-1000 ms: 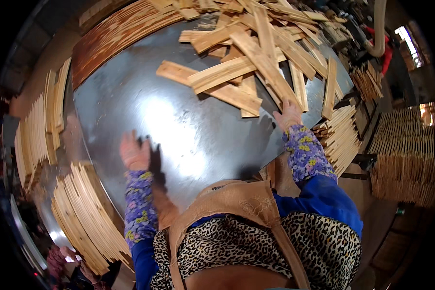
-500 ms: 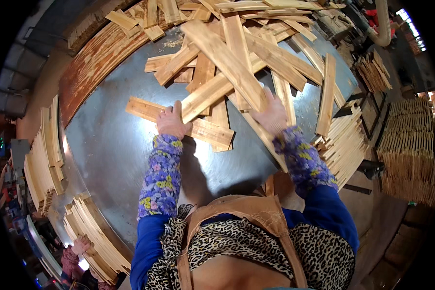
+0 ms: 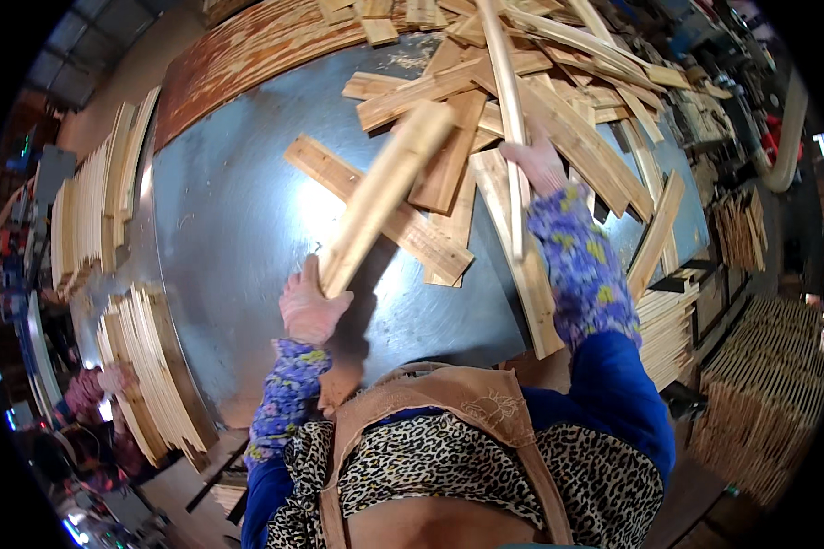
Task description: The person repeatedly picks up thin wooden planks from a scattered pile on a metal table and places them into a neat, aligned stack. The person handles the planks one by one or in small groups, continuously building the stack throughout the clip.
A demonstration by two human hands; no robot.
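My left hand [image 3: 313, 306] is closed on the near end of a pale wooden board [image 3: 389, 197], which slants up and away to the right above the metal table [image 3: 238, 256]. My right hand [image 3: 536, 160] grips another wooden board [image 3: 508, 101], turned on edge so that its narrow side faces up. Beneath the left board lies a knotted plank [image 3: 421, 242] flat on the table. Beside my right hand, a longer plank [image 3: 522, 265] reaches past the table's near edge. A heap of loose planks [image 3: 577, 137] spreads behind both hands.
Stacked boards [image 3: 142, 366] stand at the left, where another person's hand [image 3: 114, 378] touches them. More stacks stand further left [image 3: 101, 206] and at the right [image 3: 760, 393]. A worn reddish-brown wooden sheet [image 3: 238, 69] borders the far left of the table.
My left hand has drawn its board toward me and to the left, lifting it off the heap. My right hand has moved slightly away and turned its board on edge. The view has shifted.
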